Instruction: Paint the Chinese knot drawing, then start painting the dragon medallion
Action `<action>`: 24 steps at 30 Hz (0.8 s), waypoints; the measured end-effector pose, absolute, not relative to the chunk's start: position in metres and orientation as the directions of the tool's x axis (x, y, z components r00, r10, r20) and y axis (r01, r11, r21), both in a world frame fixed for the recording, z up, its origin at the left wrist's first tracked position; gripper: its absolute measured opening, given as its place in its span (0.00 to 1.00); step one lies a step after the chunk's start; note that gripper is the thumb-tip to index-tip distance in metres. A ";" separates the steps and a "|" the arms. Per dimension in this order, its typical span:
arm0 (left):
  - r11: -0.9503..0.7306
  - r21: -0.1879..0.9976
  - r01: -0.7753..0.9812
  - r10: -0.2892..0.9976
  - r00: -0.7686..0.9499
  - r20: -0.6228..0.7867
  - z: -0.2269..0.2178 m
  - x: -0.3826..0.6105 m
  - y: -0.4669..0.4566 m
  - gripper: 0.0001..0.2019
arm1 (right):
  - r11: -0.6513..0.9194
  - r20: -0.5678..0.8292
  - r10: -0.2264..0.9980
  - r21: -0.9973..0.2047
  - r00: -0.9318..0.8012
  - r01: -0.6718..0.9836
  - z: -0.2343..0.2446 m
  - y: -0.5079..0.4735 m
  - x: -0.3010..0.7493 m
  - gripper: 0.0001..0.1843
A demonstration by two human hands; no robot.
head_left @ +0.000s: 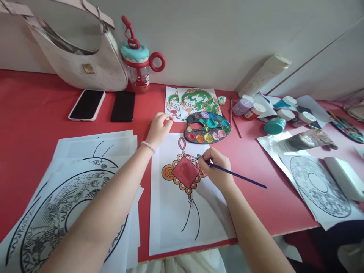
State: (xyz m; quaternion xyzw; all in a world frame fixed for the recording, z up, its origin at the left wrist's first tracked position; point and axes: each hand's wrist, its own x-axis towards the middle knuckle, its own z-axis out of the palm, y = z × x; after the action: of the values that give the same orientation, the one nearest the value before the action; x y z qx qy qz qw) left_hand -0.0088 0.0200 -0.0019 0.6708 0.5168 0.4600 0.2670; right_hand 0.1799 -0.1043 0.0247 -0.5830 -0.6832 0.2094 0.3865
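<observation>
My right hand (217,167) pinches a thin blue paintbrush (241,176), its tip touching the right side of a knot ornament picture (184,172) with a red diamond and orange loops. That picture is on a white sheet (170,223) in front of me. My left hand (159,127) rests curled on the sheet's top left corner, pressing it to the red table (34,113). A dark paint palette (207,127) with several coloured wells lies just beyond the sheet.
A stack of line-art sheets (71,197) lies at the left. Two phones (87,104), a white handbag (82,57) and a bottle (136,64) stand at the back. Painted dragon sheets (196,99), paint jars (274,125) and more prints (318,185) lie to the right.
</observation>
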 end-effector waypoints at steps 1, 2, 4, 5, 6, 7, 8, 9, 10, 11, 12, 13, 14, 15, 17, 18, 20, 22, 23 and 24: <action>-0.326 0.834 0.445 0.938 0.044 0.343 -0.002 -0.009 0.020 0.08 | 0.229 0.276 0.961 -0.743 -0.024 0.629 0.025 -0.104 0.180 0.13; -0.330 0.834 0.441 0.937 0.046 0.347 -0.001 -0.009 0.020 0.08 | 0.223 0.262 0.964 -0.747 -0.031 0.626 0.025 -0.105 0.180 0.12; -0.341 0.831 0.439 0.933 0.050 0.357 -0.001 -0.008 0.019 0.08 | 0.204 0.232 0.972 -0.747 -0.039 0.632 0.025 -0.105 0.179 0.12; -0.344 0.829 0.442 0.932 0.053 0.359 -0.001 -0.008 0.019 0.08 | 0.194 0.221 0.975 -0.745 -0.038 0.638 0.026 -0.105 0.179 0.12; -0.344 0.827 0.445 0.931 0.049 0.361 -0.001 -0.009 0.019 0.08 | 0.188 0.216 0.976 -0.744 -0.035 0.642 0.026 -0.105 0.179 0.13; -0.343 0.826 0.447 0.931 0.049 0.360 0.000 -0.009 0.018 0.08 | 0.185 0.217 0.976 -0.744 -0.030 0.642 0.025 -0.105 0.179 0.13; -0.339 0.828 0.446 0.933 0.049 0.356 0.000 -0.009 0.018 0.08 | 0.186 0.219 0.975 -0.747 -0.027 0.639 0.025 -0.104 0.180 0.13; -0.339 0.830 0.443 0.934 0.054 0.353 0.000 -0.009 0.018 0.08 | 0.189 0.222 0.975 -0.751 -0.029 0.633 0.024 -0.104 0.180 0.13; -0.341 0.829 0.443 0.934 0.056 0.353 0.000 -0.010 0.018 0.08 | 0.194 0.220 0.975 -0.755 -0.037 0.627 0.023 -0.104 0.181 0.13; -0.343 0.830 0.440 0.933 0.060 0.354 0.000 -0.010 0.018 0.08 | 0.200 0.214 0.975 -0.757 -0.053 0.622 0.022 -0.104 0.181 0.12; -0.343 0.830 0.440 0.933 0.060 0.354 0.000 -0.010 0.018 0.08 | 0.213 0.215 0.974 -0.756 -0.073 0.619 0.021 -0.104 0.182 0.12; -0.342 0.830 0.441 0.933 0.058 0.354 -0.001 -0.010 0.018 0.08 | 0.224 0.218 0.972 -0.754 -0.086 0.617 0.021 -0.104 0.182 0.13; -0.345 0.830 0.438 0.933 0.060 0.356 -0.001 -0.010 0.018 0.08 | 0.229 0.220 0.971 -0.754 -0.092 0.616 0.020 -0.104 0.182 0.13; -0.346 0.831 0.436 0.932 0.061 0.357 -0.002 -0.010 0.018 0.08 | 0.230 0.222 0.971 -0.757 -0.091 0.612 0.019 -0.104 0.182 0.13; -0.348 0.830 0.436 0.932 0.062 0.358 -0.002 -0.011 0.018 0.08 | 0.221 0.212 0.973 -0.765 -0.087 0.605 0.018 -0.104 0.182 0.14; -0.344 0.831 0.436 0.933 0.059 0.356 -0.003 -0.011 0.019 0.08 | 0.220 0.208 0.974 -0.767 -0.090 0.603 0.017 -0.103 0.182 0.14; -0.335 0.836 0.433 0.936 0.056 0.346 -0.003 -0.011 0.019 0.08 | 0.234 0.223 0.970 -0.761 -0.096 0.604 0.016 -0.101 0.183 0.14; -0.328 0.842 0.428 0.939 0.053 0.339 -0.002 -0.011 0.018 0.08 | 0.249 0.268 0.961 -0.756 -0.062 0.605 0.015 -0.098 0.186 0.14; -0.326 0.844 0.426 0.940 0.051 0.337 -0.002 -0.011 0.018 0.08 | 0.248 0.297 0.955 -0.756 -0.020 0.605 0.015 -0.095 0.188 0.14; -0.326 0.844 0.427 0.940 0.050 0.338 -0.002 -0.011 0.018 0.08 | 0.239 0.323 0.946 -0.757 0.031 0.608 0.015 -0.092 0.191 0.13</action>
State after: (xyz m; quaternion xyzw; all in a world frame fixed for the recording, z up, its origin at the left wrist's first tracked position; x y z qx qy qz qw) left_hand -0.0106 0.0180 -0.0020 0.6697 0.5102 0.4632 0.2769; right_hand 0.1908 -0.0919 0.0146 -0.5829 -0.6662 0.2016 0.4191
